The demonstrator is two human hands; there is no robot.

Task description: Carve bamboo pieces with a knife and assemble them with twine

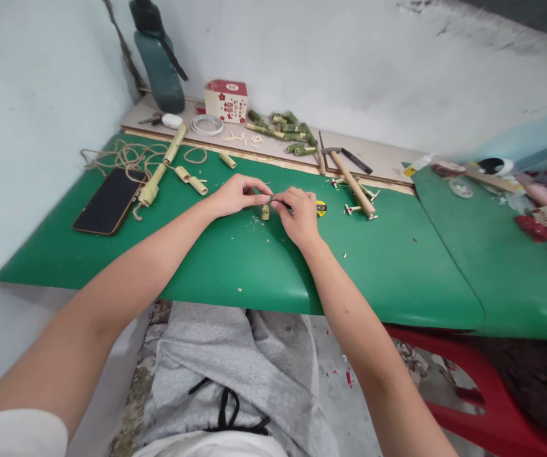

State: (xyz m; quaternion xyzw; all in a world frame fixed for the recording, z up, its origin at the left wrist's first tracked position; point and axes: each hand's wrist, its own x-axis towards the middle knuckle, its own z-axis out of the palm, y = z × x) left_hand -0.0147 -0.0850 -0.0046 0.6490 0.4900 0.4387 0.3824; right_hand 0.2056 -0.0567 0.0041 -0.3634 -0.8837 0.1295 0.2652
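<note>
Over the green mat, both my hands meet at the fingertips. My left hand (241, 194) is closed in a pinch, with thumb and index finger together. My right hand (298, 214) pinches opposite it, its fingers curled. Something thin and dark shows between the fingertips, too small to name. Just below the fingertips stands a short bamboo piece (265, 213), partly covered by my left fingers, with pale shavings scattered round it. A yellow utility knife (321, 208) lies beside my right hand, partly hidden behind it.
A hammer (352, 183) rests across small stick pieces on the right. Cut green bamboo tubes (297, 130) are piled at the back, near a red-and-white box (226, 101). On the left lie a phone (110, 202), twine (125, 154) and strung bamboo (162, 168); a bottle (160, 66) stands behind.
</note>
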